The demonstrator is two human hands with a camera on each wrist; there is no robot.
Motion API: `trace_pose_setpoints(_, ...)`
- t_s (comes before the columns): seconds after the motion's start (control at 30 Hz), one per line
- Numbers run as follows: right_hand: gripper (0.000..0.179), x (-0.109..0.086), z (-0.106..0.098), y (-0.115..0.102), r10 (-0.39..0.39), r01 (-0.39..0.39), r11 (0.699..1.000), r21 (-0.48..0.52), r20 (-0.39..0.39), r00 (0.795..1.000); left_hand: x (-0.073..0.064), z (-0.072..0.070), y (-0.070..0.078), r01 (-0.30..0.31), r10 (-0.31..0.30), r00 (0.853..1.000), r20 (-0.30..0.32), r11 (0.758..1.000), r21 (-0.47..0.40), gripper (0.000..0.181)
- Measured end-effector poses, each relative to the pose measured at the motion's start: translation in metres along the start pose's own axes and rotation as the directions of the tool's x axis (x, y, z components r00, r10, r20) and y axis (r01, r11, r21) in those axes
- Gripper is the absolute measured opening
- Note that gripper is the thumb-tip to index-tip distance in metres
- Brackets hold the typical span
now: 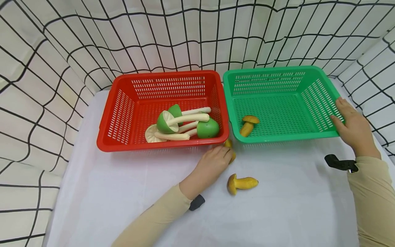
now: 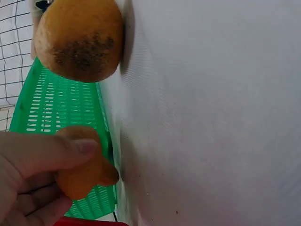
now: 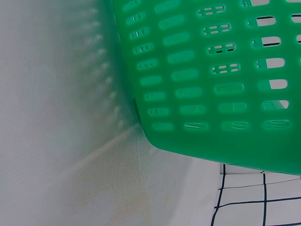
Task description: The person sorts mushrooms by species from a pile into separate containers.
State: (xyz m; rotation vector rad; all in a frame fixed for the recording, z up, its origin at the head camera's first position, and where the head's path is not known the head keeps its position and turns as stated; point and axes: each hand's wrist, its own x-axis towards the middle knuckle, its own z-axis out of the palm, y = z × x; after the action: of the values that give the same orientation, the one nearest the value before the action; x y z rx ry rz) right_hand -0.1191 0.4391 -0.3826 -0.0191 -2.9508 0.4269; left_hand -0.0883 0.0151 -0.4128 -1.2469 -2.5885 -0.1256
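Observation:
My left hand (image 1: 213,164) pinches a yellow toy mushroom (image 1: 229,153) between thumb and fingers, just in front of where the two baskets meet. In the left wrist view, the thumb lies across this mushroom (image 2: 80,176). A second yellow mushroom (image 1: 242,183) lies on its side on the white cloth, close to the left hand. My right hand (image 1: 354,127) rests on the right rim of the green basket (image 1: 284,139), its fingers fairly straight. One yellow mushroom (image 1: 248,125) is inside the green basket, near its front left corner. Neither right fingers nor thumb show in the right wrist view.
Left of the green basket stands a red basket (image 1: 120,145) holding several green-capped mushrooms (image 1: 207,128) with pale stems. Behind and beside the baskets rises a black wire grid (image 1: 200,41) backed with white cloth. White cloth (image 1: 277,206) covers the table.

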Motion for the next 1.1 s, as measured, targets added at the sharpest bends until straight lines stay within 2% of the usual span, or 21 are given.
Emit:
trace_pose_setpoints(0.2,0.058,-0.001,0.0,0.0,0.001,-0.001,1.0,0.002,-0.003,1.0,-0.006,-0.003,-0.003,0.021,-0.013,0.999,0.044,0.983,-0.181,0.03)
trace_pose_setpoints(0.33,0.058,-0.001,0.0,0.0,-0.002,0.002,1.0,0.005,-0.007,1.0,-0.009,-0.003,-0.005,0.045,-0.02,0.996,0.083,0.948,-0.314,0.042)
trace_pose_setpoints(0.4,0.058,0.0,0.0,0.001,-0.001,0.001,1.0,0.006,-0.006,1.0,-0.01,-0.003,-0.006,0.063,-0.03,0.995,0.09,0.915,-0.398,0.045)
trace_pose_setpoints(0.53,0.058,0.001,0.001,0.002,0.0,0.0,1.0,0.009,-0.007,1.0,-0.012,-0.003,-0.008,0.089,-0.048,0.995,0.089,0.831,-0.548,0.05)
trace_pose_setpoints(0.67,0.058,0.001,0.001,0.002,0.004,-0.004,1.0,0.006,-0.006,1.0,-0.013,-0.004,-0.009,0.112,-0.057,0.993,0.105,0.747,-0.656,0.053)
trace_pose_setpoints(0.9,0.058,0.001,0.001,0.002,0.01,-0.01,1.0,0.0,-0.001,1.0,-0.014,-0.009,-0.009,0.133,-0.076,0.991,0.11,0.611,-0.78,0.054)
trace_pose_setpoints(1.1,0.057,0.001,0.001,0.002,0.007,-0.007,1.0,0.009,-0.004,1.0,-0.013,-0.01,-0.009,0.106,-0.081,0.994,0.074,0.533,-0.839,0.053)
